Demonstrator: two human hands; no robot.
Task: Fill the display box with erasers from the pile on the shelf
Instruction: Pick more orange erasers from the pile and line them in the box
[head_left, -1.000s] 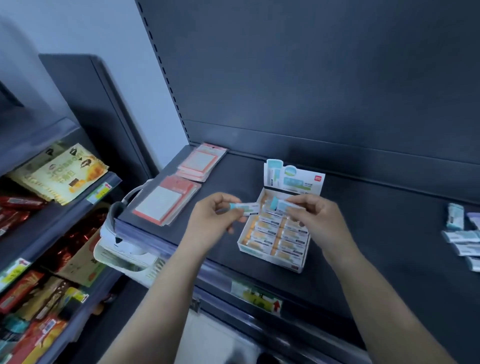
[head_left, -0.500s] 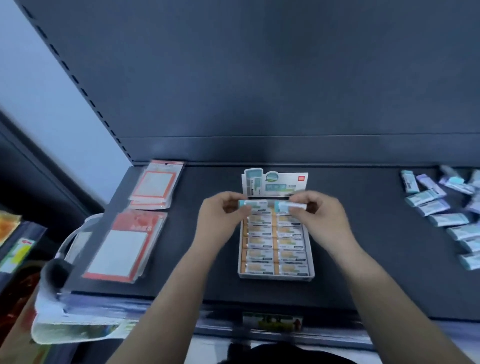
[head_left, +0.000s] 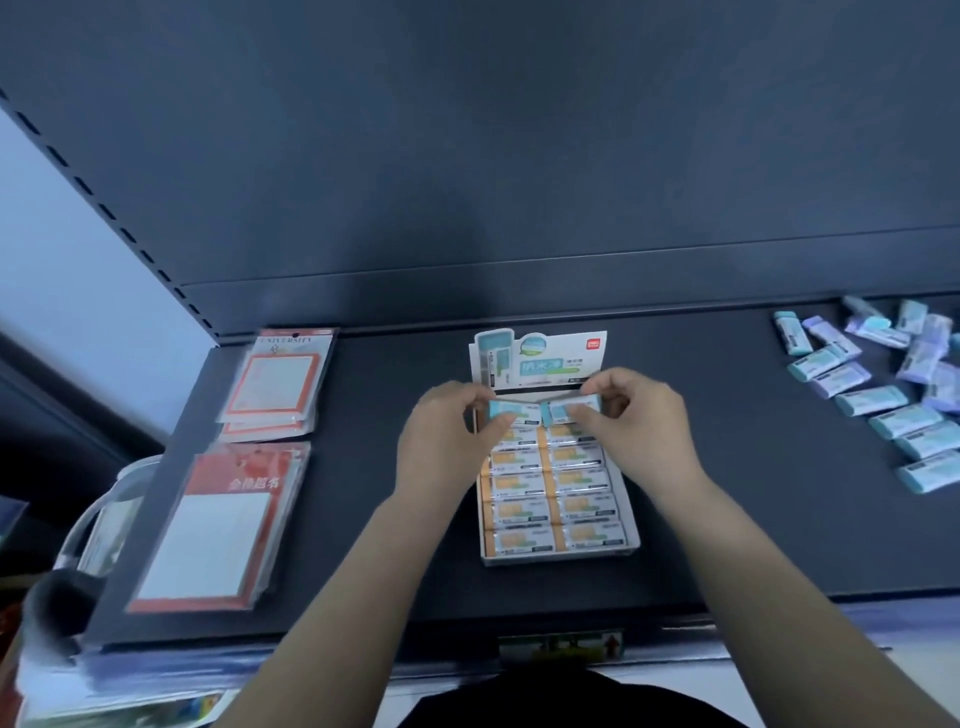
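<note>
While each hand pinches one blue eraser over the far row of the display box (head_left: 558, 556), the left hand (head_left: 447, 447) and right hand (head_left: 639, 426) hold them flat, likely to match rows below; the pile (head_left: 893, 395) lies right.

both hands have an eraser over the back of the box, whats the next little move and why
Probably lower both erasers into the back row and let go. The left hand pinches one blue eraser and the right hand another, both just over the far end of the display box, where the orange-labelled rows stop. The pile on the right still waits.
</note>
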